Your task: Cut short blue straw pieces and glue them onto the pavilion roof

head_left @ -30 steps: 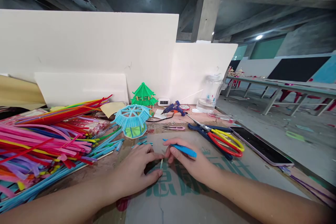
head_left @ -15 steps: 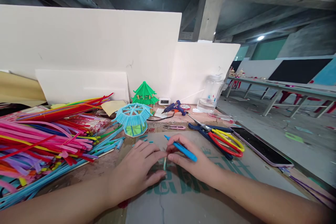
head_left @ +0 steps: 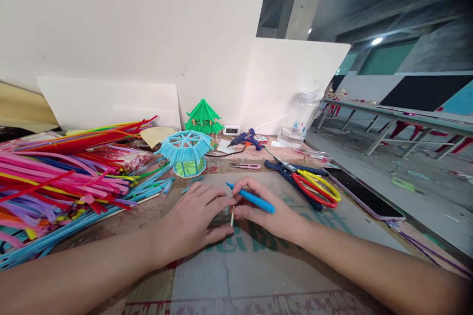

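Observation:
My left hand (head_left: 205,214) rests on the translucent sheet, thumb and forefinger closed around a short, thin pale stick (head_left: 232,217). Opposite it, my right hand (head_left: 268,214) has its fingertips at the stick's upper end. A slim blue pen-shaped tool (head_left: 254,200) lies across the right hand, tucked between its fingers, with the narrow tip pointing left. Its exact kind I cannot make out. Just beyond the left hand stands a small light-blue model pavilion (head_left: 188,152), with a green tiered roof model (head_left: 203,117) behind it.
Colourful pipe cleaners (head_left: 55,177) are heaped on the left. A glue gun (head_left: 247,139), pink thread snips (head_left: 245,166), red-and-yellow-handled scissors (head_left: 314,187), a phone (head_left: 362,193) and a clear jar (head_left: 298,120) lie or stand beyond and right. White boards (head_left: 129,34) rise behind.
The view has tilted downward, so more of the near sheet shows. Both hands keep nearly the same grip on the stick, and the blue tool stays in the right hand.

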Available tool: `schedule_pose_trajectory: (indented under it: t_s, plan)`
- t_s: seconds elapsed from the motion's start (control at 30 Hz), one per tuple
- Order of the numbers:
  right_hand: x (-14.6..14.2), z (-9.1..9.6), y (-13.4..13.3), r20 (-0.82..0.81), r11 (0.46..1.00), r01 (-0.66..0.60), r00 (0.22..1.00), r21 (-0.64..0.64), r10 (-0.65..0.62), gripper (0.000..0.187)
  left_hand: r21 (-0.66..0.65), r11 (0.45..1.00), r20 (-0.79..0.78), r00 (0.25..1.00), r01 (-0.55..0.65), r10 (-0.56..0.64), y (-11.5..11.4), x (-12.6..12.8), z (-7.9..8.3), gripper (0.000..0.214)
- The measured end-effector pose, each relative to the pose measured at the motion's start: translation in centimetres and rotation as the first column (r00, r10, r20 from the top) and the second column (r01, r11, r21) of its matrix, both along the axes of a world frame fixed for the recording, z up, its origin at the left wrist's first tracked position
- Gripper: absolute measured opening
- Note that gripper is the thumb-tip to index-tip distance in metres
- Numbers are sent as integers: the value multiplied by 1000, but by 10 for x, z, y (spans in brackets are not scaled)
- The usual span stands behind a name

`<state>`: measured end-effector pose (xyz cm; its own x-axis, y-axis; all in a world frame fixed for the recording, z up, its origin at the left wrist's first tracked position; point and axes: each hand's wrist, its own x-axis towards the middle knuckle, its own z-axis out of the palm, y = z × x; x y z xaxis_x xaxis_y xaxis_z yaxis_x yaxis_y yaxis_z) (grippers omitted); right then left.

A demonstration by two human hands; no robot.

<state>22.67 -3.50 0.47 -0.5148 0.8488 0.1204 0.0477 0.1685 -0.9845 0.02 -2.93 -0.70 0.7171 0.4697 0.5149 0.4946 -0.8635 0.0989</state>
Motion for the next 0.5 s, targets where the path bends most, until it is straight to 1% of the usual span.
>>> schedule_pose_trajectory:
  t_s: [0.1, 0.17, 0.23, 0.3, 0.37, 0.43, 0.5]
  plan:
    - [0, -2, 0, 6, 1000, -13, 1000, 16, 13, 36, -27, 1000, 5, 1000, 15, -15, 1, 0, -1, 36]
    - [-1, -1, -1, 16, 999, 10, 1000, 34, -11, 35, -79, 997, 26, 1000, 19, -17, 2, 0, 0, 33]
    - [-2, 0, -3, -12, 994, 93, 996, 64, -92, 31, -159, 987, 40, 999, -7, 13, 2, 1, 1, 30]
    - [-2, 2, -4, -62, 972, 205, 978, 117, -199, 27, -241, 969, 28, 998, -54, 62, 3, 2, 2, 29]
    - [-2, 4, -6, -77, 946, 273, 962, 174, -263, 26, -298, 950, 5, 995, -92, 98, 3, 3, 3, 28]
    - [-1, 5, -7, -32, 937, 266, 963, 227, -266, 28, -323, 940, -12, 994, -110, 112, 4, 3, 4, 27]
    - [-1, 5, -7, 45, 940, 231, 967, 252, -250, 26, -334, 935, -17, 993, -119, 120, 5, 3, 4, 27]
